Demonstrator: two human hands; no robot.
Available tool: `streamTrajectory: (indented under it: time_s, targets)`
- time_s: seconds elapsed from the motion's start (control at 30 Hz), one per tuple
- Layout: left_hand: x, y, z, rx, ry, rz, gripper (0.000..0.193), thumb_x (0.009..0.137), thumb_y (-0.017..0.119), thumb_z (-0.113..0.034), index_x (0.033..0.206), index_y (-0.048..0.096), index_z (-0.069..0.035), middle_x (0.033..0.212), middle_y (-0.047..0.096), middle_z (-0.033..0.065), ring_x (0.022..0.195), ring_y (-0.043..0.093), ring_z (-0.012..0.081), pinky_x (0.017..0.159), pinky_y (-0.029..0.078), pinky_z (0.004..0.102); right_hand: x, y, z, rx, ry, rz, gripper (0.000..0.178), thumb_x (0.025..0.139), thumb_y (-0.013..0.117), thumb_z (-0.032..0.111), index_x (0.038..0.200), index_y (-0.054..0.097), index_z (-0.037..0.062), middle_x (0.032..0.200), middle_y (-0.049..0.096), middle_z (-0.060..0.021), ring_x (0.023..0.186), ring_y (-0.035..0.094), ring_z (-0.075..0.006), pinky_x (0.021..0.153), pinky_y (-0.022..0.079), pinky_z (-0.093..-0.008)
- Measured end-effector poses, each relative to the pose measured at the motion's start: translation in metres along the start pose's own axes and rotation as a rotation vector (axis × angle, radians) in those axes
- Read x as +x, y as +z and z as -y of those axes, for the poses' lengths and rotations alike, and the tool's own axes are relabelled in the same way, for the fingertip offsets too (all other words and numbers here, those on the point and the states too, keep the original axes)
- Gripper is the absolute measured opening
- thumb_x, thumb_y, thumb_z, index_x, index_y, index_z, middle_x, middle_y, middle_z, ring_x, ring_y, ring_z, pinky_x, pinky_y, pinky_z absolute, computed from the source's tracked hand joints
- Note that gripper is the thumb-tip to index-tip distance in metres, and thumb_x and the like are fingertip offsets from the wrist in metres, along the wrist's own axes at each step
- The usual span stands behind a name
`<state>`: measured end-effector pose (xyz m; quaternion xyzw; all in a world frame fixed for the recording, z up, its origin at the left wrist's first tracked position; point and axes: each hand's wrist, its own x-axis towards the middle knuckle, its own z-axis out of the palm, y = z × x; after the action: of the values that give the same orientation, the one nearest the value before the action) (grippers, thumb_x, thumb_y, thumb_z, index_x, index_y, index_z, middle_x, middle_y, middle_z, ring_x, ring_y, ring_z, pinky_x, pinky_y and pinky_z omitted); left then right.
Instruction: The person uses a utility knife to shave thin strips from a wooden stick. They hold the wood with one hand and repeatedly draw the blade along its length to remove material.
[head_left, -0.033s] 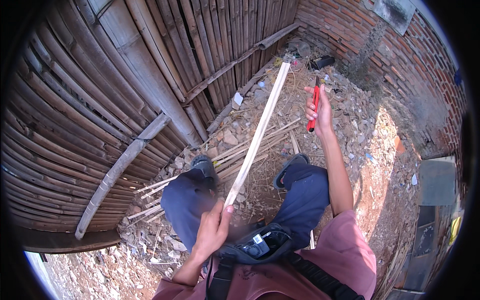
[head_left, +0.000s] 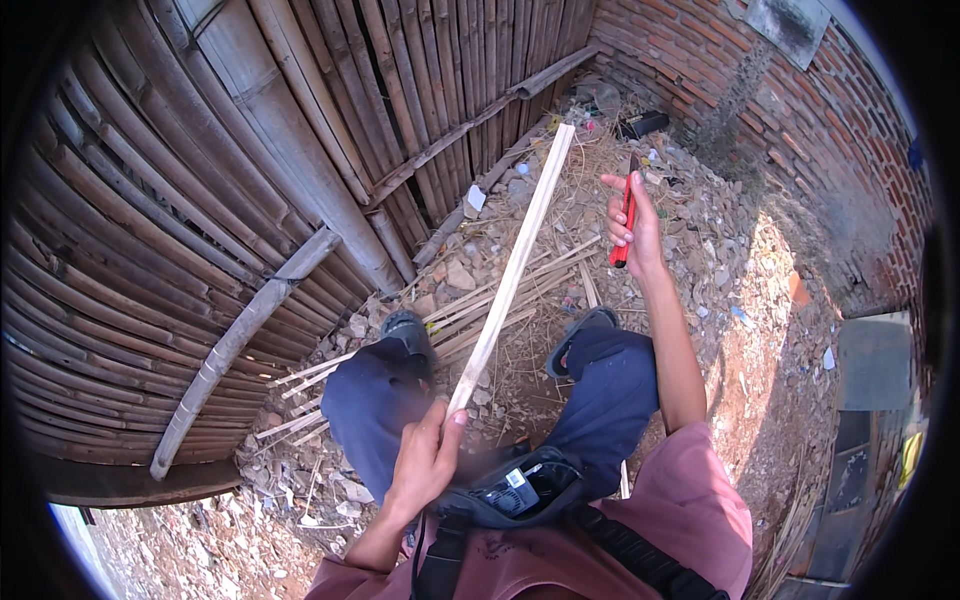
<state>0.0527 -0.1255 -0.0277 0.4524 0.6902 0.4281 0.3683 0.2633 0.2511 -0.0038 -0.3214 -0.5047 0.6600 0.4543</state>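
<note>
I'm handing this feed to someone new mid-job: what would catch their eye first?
Probably the bright red cutter, held in the right hand above and right of centre. Next comes the long pale strip, running from the left hand at lower centre up through the middle. The dark bamboo wall dominates the left side.

A bamboo wall [head_left: 150,230] and brick wall [head_left: 840,150] border sun-patched stony ground [head_left: 725,290].
</note>
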Motion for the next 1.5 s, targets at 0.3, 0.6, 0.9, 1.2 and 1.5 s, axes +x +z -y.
streamTrajectory:
  time_s: [0.3,0.6,0.9,1.2,1.5]
  targets:
    - [0.006,0.006,-0.001,0.021,-0.027,0.027,0.028,0.112,0.058,-0.022,0.096,0.056,0.0,0.061,0.055,0.0175,0.051,0.055,0.0311,0.054,0.041,0.0445,-0.036,0.062,-0.003,-0.11,0.037,0.207,0.03,0.105,0.073,0.029,0.121,0.067,0.0038,0.089,0.069,-0.0018,0.048,0.033,0.0016,0.044,0.025,-0.0197]
    - [0.007,0.008,0.003,-0.027,-0.051,-0.026,0.031,0.113,0.057,-0.025,0.096,0.056,0.001,0.063,0.057,0.0194,0.053,0.056,0.0331,0.055,0.042,0.0452,-0.034,0.058,0.01,0.056,0.021,0.23,0.022,0.106,0.07,0.025,0.113,0.065,0.0045,0.097,0.072,-0.0054,0.049,0.035,0.0014,0.044,0.026,-0.0184]
    - [0.008,0.013,-0.002,0.021,-0.037,0.006,0.031,0.112,0.058,-0.024,0.094,0.056,0.001,0.061,0.052,0.0172,0.051,0.051,0.0311,0.054,0.039,0.0443,-0.033,0.057,-0.003,-0.047,-0.072,0.236,0.02,0.103,0.076,0.021,0.112,0.069,0.0051,0.092,0.075,-0.0061,0.051,0.039,0.0008,0.047,0.029,-0.0196]
    - [0.007,0.012,-0.003,-0.004,-0.036,-0.005,0.033,0.112,0.057,-0.025,0.091,0.056,0.001,0.063,0.053,0.0178,0.053,0.05,0.0301,0.056,0.04,0.044,-0.029,0.049,-0.006,0.08,-0.125,0.215,0.014,0.1,0.08,0.017,0.103,0.07,0.0071,0.088,0.077,-0.0078,0.052,0.043,-0.0008,0.047,0.03,-0.0217]
    - [0.001,-0.002,-0.02,0.045,0.048,0.012,0.035,0.113,0.057,-0.027,0.09,0.056,0.001,0.062,0.054,0.0161,0.053,0.051,0.028,0.056,0.041,0.0433,-0.035,0.035,0.016,0.1,-0.32,0.298,0.008,0.103,0.076,0.014,0.103,0.068,0.0101,0.088,0.077,-0.0112,0.051,0.042,-0.0021,0.047,0.031,-0.0213]
